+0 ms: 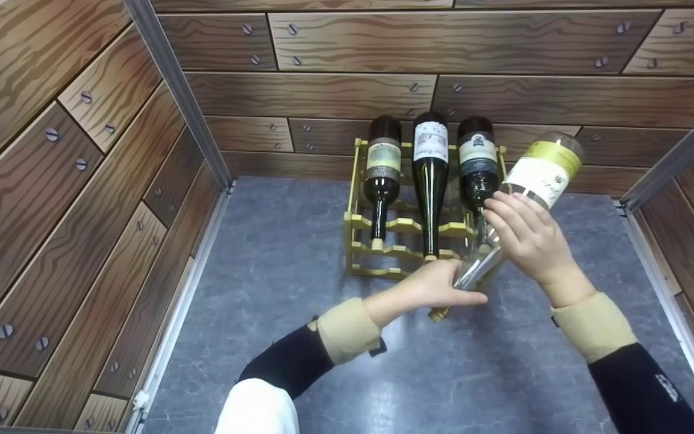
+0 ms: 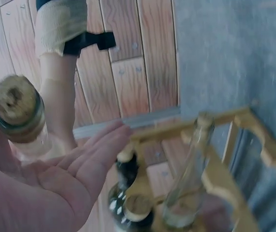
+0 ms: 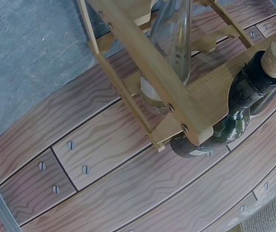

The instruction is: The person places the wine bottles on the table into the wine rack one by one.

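Note:
A clear glass wine bottle (image 1: 541,176) with a white and yellow label is tilted base-up at the right of the rack. My right hand (image 1: 525,238) grips it around the body, fingers across the glass below the label. Its neck slants down to my left hand (image 1: 428,283), passing between thumb and fingers. In the left wrist view the corked end (image 2: 18,104) lies by the palm, while the left fingers (image 2: 101,157) stay straight. Only part of the held bottle's label (image 3: 264,217) shows in the right wrist view, where the right hand is hidden.
A wooden wine rack (image 1: 404,224) stands against the plank-patterned back wall. Three dark corked bottles lie in its top: left (image 1: 383,157), middle (image 1: 430,144) and right (image 1: 478,157). Another clear bottle (image 2: 184,186) sits in the rack. Grey floor (image 1: 275,253) surrounds it.

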`<state>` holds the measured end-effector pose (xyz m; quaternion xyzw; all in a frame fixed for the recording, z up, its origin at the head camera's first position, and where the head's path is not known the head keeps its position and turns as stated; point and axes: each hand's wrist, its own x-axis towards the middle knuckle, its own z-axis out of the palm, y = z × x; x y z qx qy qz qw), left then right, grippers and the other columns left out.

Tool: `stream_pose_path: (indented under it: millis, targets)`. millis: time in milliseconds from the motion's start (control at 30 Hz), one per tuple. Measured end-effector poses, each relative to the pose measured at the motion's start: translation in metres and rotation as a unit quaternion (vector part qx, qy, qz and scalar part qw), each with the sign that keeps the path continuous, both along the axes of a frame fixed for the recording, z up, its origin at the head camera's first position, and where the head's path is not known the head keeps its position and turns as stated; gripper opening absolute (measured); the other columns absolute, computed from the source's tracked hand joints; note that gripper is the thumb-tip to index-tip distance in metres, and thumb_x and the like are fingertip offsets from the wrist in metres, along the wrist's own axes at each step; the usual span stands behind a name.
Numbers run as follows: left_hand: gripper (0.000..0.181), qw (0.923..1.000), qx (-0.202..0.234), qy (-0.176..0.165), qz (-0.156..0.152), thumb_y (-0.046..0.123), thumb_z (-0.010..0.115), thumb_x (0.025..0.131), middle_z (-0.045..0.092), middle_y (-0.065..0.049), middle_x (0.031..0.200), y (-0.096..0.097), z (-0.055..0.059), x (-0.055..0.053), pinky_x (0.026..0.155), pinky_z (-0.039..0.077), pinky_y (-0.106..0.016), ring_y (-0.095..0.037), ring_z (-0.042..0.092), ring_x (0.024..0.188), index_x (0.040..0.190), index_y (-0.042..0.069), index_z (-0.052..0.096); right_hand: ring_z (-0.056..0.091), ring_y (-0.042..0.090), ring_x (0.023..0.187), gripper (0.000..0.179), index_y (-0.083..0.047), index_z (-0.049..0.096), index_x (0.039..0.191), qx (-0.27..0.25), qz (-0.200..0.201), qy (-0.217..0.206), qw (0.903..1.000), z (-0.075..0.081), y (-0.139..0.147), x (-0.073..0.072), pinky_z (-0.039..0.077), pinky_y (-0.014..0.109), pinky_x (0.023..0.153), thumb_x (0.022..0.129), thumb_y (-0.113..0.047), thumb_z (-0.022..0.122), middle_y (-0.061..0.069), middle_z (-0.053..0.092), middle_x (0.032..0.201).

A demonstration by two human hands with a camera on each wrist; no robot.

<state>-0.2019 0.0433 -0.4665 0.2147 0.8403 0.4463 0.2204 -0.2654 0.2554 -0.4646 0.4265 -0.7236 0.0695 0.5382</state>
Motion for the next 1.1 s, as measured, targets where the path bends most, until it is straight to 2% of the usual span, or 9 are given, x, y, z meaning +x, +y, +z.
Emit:
stream_pose_path:
  millis: [67, 133, 200, 267, 333, 400, 767, 933, 1100]
  targets:
    - [0.033, 0.9984, 0.036, -0.041, 0.012, 0.025, 0.085, 0.091, 0.073, 0.003, 0.083, 0.002, -0.005, 0.002, 0.045, 0.050, -0.017, -0.004, 0.055, 0.048, 0.112, 0.005, 0.068, 0.072, 0.035, 0.109, 0.022, 0.002, 0.073, 0.109, 0.015, -0.001, 0.003, 0.9999, -0.001, 0.001, 0.000, 0.050, 0.041, 0.118, 0.092, 0.005, 0.059, 0.018, 0.076, 0.115]
    - [0.033, 0.9919, 0.084, -0.092, 0.025, 0.016, 0.084, 0.092, 0.080, -0.005, 0.092, 0.004, -0.009, 0.004, 0.047, 0.051, -0.016, -0.005, 0.056, 0.050, 0.116, 0.001, 0.068, 0.071, 0.035, 0.110, 0.020, 0.002, 0.072, 0.111, 0.032, 0.000, 0.004, 0.9995, -0.002, 0.003, 0.001, 0.047, 0.040, 0.121, 0.100, -0.002, 0.056, 0.017, 0.076, 0.116]
    - [0.032, 0.9765, 0.148, -0.152, 0.039, 0.006, 0.079, 0.093, 0.082, -0.015, 0.106, 0.006, -0.013, 0.007, 0.060, 0.060, -0.018, -0.012, 0.072, 0.065, 0.121, -0.004, 0.067, 0.071, 0.035, 0.111, 0.022, 0.002, 0.071, 0.111, 0.046, 0.002, 0.006, 0.9989, -0.003, 0.003, 0.001, 0.046, 0.040, 0.122, 0.105, -0.007, 0.051, 0.017, 0.076, 0.117]
    - [0.031, 0.9553, 0.205, -0.207, 0.051, -0.001, 0.074, 0.095, 0.078, -0.024, 0.116, 0.007, -0.016, 0.011, 0.077, 0.066, -0.025, -0.025, 0.081, 0.086, 0.124, -0.006, 0.065, 0.071, 0.035, 0.111, 0.025, 0.002, 0.071, 0.112, 0.056, 0.005, 0.007, 0.9984, -0.004, 0.002, 0.001, 0.045, 0.040, 0.123, 0.108, -0.010, 0.049, 0.018, 0.075, 0.119]
    - [0.029, 0.9336, 0.251, -0.249, 0.059, -0.006, 0.070, 0.095, 0.075, -0.031, 0.118, 0.009, -0.018, 0.014, 0.090, 0.066, -0.033, -0.038, 0.079, 0.107, 0.123, -0.009, 0.064, 0.071, 0.035, 0.112, 0.026, 0.002, 0.071, 0.112, 0.060, 0.009, 0.007, 0.9981, -0.004, 0.002, 0.002, 0.045, 0.039, 0.123, 0.109, -0.011, 0.048, 0.018, 0.076, 0.119]
    - [0.024, 0.9234, 0.269, -0.266, 0.064, -0.008, 0.068, 0.095, 0.074, -0.033, 0.117, 0.009, -0.018, 0.017, 0.092, 0.065, -0.036, -0.042, 0.076, 0.112, 0.118, -0.007, 0.066, 0.071, 0.035, 0.112, 0.026, 0.002, 0.071, 0.112, 0.061, 0.012, 0.006, 0.9980, -0.005, 0.001, 0.002, 0.045, 0.039, 0.123, 0.109, -0.012, 0.049, 0.018, 0.076, 0.120]
    - [0.015, 0.9067, 0.290, -0.282, 0.119, -0.014, 0.065, 0.090, 0.077, -0.033, 0.098, 0.012, -0.021, 0.030, 0.071, 0.068, -0.030, -0.037, 0.082, 0.089, 0.093, 0.000, 0.067, 0.070, 0.036, 0.115, 0.023, 0.001, 0.069, 0.118, 0.091, 0.022, -0.004, 0.9956, -0.007, -0.002, 0.004, 0.037, 0.037, 0.130, 0.105, -0.006, 0.051, 0.018, 0.074, 0.125]
    - [0.023, 0.9031, 0.309, -0.268, 0.131, -0.015, 0.063, 0.089, 0.076, -0.031, 0.083, 0.014, -0.025, 0.035, 0.063, 0.067, -0.029, -0.020, 0.076, 0.062, 0.082, 0.007, 0.061, 0.070, 0.036, 0.116, 0.024, 0.001, 0.069, 0.119, 0.093, 0.025, -0.004, 0.9953, -0.006, -0.002, 0.004, 0.037, 0.037, 0.130, 0.100, 0.000, 0.054, 0.018, 0.073, 0.126]
    - [0.024, 0.9017, 0.321, -0.259, 0.130, -0.015, 0.062, 0.088, 0.075, -0.028, 0.076, 0.014, -0.025, 0.037, 0.061, 0.066, -0.028, -0.015, 0.071, 0.056, 0.081, 0.007, 0.059, 0.070, 0.036, 0.116, 0.022, 0.001, 0.069, 0.118, 0.093, 0.028, -0.001, 0.9953, -0.005, -0.003, 0.005, 0.036, 0.037, 0.131, 0.104, -0.001, 0.052, 0.017, 0.074, 0.126]
